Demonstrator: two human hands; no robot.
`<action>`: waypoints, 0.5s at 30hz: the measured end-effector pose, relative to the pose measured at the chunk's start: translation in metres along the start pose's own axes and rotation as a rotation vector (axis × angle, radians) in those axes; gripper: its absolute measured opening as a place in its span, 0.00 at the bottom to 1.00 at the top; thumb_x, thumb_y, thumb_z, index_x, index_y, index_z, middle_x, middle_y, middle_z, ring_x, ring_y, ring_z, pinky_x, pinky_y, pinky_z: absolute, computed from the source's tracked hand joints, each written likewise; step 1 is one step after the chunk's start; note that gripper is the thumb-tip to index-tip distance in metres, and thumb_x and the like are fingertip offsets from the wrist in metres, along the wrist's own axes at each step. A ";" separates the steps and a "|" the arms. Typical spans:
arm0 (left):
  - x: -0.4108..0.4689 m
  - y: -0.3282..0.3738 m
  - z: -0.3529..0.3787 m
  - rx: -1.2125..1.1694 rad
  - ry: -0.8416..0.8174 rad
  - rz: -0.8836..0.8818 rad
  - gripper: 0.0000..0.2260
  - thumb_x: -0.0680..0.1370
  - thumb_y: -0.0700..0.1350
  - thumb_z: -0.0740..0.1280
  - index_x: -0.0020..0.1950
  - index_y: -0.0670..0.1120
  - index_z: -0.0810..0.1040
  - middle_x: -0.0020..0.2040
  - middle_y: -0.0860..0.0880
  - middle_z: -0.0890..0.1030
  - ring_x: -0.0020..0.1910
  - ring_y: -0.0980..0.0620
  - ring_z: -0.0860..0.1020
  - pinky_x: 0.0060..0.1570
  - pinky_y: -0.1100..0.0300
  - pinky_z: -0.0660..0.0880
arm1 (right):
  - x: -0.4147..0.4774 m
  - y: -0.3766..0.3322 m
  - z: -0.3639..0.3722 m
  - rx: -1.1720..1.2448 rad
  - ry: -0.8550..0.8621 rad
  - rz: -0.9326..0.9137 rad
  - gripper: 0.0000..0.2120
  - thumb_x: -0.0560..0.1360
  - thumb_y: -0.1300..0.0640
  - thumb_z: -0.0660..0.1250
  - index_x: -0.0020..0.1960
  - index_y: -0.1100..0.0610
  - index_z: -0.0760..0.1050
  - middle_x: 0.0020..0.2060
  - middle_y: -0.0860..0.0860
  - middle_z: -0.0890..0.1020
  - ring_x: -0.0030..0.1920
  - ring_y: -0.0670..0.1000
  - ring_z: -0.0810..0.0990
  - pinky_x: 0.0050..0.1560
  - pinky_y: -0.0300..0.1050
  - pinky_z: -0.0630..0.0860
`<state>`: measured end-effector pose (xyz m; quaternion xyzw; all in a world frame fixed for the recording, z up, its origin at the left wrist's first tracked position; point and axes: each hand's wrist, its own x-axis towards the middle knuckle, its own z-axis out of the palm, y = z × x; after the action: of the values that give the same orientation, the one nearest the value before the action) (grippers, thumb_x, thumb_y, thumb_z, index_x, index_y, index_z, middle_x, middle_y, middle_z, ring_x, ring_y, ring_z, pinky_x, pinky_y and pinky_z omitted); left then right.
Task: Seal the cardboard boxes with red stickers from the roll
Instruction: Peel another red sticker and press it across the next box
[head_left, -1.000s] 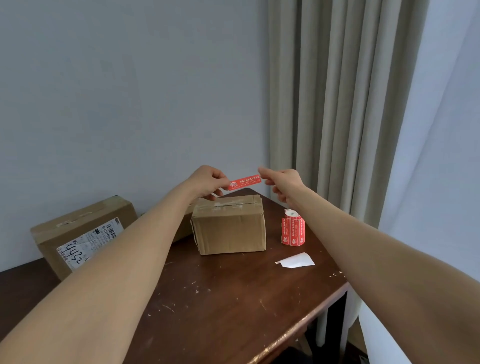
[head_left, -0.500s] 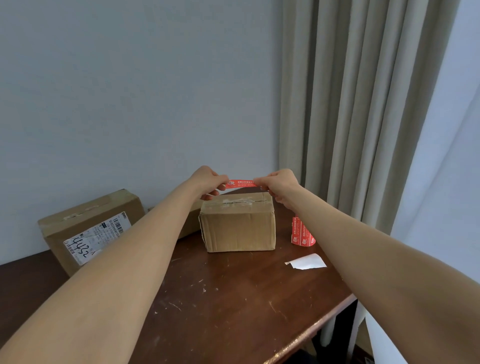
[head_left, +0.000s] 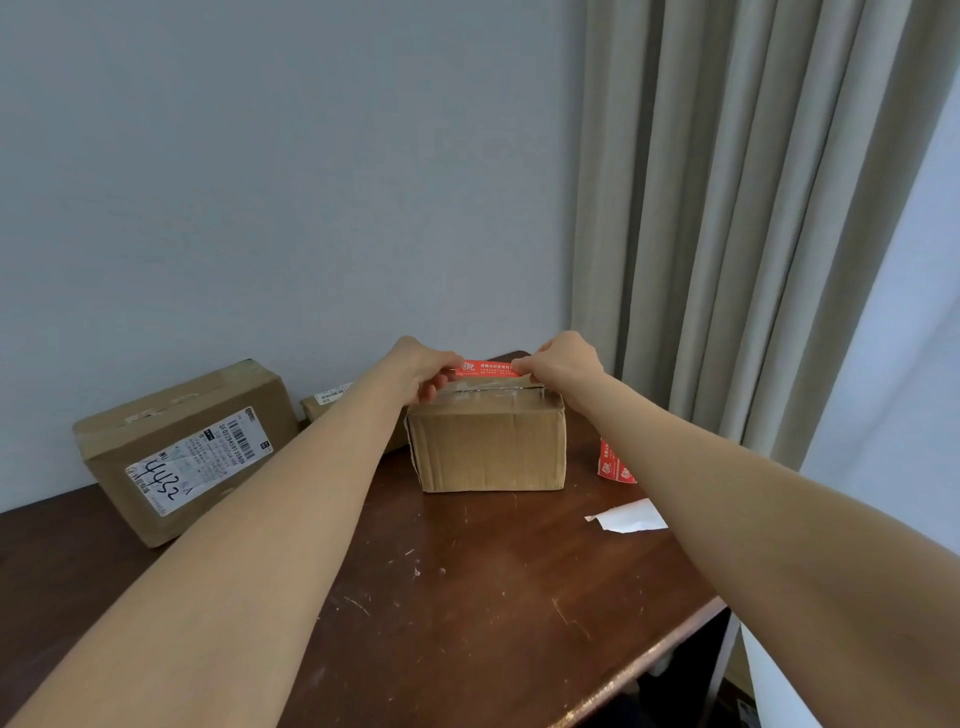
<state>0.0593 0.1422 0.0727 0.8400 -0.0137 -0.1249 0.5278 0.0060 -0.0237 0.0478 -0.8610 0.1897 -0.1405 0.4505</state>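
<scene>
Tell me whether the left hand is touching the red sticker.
Touching. Head view: the left hand pinches the left end of the red sticker.

1. The red sticker (head_left: 485, 368), stretched between both hands, has dropped from well above the small cardboard box (head_left: 485, 447) to just over its top, near the far edge. Whether it touches the cardboard cannot be told.
2. A second ago the sticker was tilted, with its right end higher. Now it lies level.
3. The left hand (head_left: 421, 371) and right hand (head_left: 558, 366) have come down with it and now sit at the box's top left and top right corners.
4. The right forearm (head_left: 675, 457) now covers most of the sticker roll (head_left: 615, 465), which was in full view before.
</scene>
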 end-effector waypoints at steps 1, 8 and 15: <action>0.000 -0.001 0.000 0.010 0.003 0.002 0.06 0.76 0.42 0.70 0.43 0.40 0.76 0.36 0.47 0.77 0.28 0.57 0.69 0.22 0.68 0.64 | 0.000 0.000 0.000 -0.011 -0.001 -0.001 0.14 0.71 0.51 0.73 0.48 0.61 0.79 0.43 0.56 0.83 0.44 0.56 0.83 0.49 0.54 0.81; 0.003 -0.007 -0.001 0.288 0.074 0.119 0.10 0.73 0.43 0.73 0.49 0.38 0.78 0.44 0.41 0.81 0.35 0.49 0.75 0.35 0.60 0.71 | -0.003 -0.002 0.004 -0.153 -0.028 -0.031 0.11 0.72 0.49 0.71 0.42 0.57 0.75 0.39 0.53 0.80 0.40 0.53 0.80 0.42 0.48 0.78; 0.003 -0.008 0.005 0.370 0.073 0.110 0.12 0.75 0.47 0.70 0.50 0.39 0.74 0.41 0.43 0.76 0.28 0.52 0.69 0.28 0.62 0.66 | -0.004 -0.005 0.005 -0.220 -0.029 0.006 0.12 0.73 0.51 0.70 0.38 0.54 0.70 0.40 0.52 0.78 0.44 0.53 0.80 0.43 0.47 0.75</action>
<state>0.0600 0.1411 0.0631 0.9245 -0.0632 -0.0610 0.3708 0.0054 -0.0163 0.0490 -0.9066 0.2000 -0.1050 0.3565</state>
